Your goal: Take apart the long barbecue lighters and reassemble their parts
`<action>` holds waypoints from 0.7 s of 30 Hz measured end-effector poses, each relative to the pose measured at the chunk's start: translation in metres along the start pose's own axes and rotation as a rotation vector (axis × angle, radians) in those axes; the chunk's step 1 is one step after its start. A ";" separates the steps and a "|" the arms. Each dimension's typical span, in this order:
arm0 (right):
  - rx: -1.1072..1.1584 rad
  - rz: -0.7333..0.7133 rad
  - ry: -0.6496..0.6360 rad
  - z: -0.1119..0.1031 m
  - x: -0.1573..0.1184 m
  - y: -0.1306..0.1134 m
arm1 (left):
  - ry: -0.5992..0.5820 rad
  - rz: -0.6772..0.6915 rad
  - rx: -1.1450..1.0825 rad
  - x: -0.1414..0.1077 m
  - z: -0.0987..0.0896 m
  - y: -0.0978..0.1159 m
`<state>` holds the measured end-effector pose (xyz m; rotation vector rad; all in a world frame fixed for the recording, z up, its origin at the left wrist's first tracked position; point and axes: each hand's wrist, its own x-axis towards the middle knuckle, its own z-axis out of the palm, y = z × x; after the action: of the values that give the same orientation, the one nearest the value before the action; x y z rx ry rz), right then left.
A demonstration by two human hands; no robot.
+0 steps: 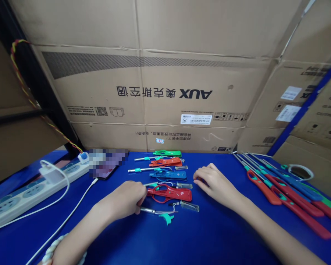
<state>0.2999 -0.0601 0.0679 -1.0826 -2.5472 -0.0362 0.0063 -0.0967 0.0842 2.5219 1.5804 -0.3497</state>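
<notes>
My left hand (131, 197) is closed, its fingertips pinching the end of a thin metal lighter tube (148, 210). Just above that tube lies a red lighter handle shell (171, 193). A clear fuel tank (189, 206) with thin wires and a loose teal trigger (167, 219) lie beside it. My right hand (213, 182) rests to the right of the parts, fingers curled in and nothing visible in them. Farther back, a blue shell (172, 175), an orange-red shell (168, 162) and a green shell (171, 153) lie in a row, with tubes and tanks between.
Several long-necked lighters (295, 209) lie in a pile at the right, near a roll of tape (300, 172). On the left are a white power strip (30, 191), a charging cable (79, 206) and a phone (110, 167). A cardboard wall (165, 73) stands behind the blue table (154, 246).
</notes>
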 end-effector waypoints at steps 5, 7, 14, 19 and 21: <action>0.003 -0.002 0.003 0.000 0.000 -0.001 | 0.035 0.046 -0.005 -0.001 -0.001 0.009; 0.000 0.000 0.002 0.000 0.000 -0.001 | 0.064 0.054 -0.001 -0.001 0.001 0.011; -0.011 0.005 -0.005 0.000 0.000 0.002 | 0.132 0.106 -0.128 0.000 -0.001 -0.003; -0.050 0.142 -0.067 0.001 0.003 0.012 | 0.446 0.067 -0.503 0.016 -0.012 -0.044; -0.087 0.245 -0.098 0.004 0.003 0.021 | 0.634 -0.054 -0.612 0.030 -0.004 -0.063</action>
<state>0.3111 -0.0425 0.0623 -1.4563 -2.4980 -0.0298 -0.0376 -0.0425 0.0797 2.1815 1.5926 0.8796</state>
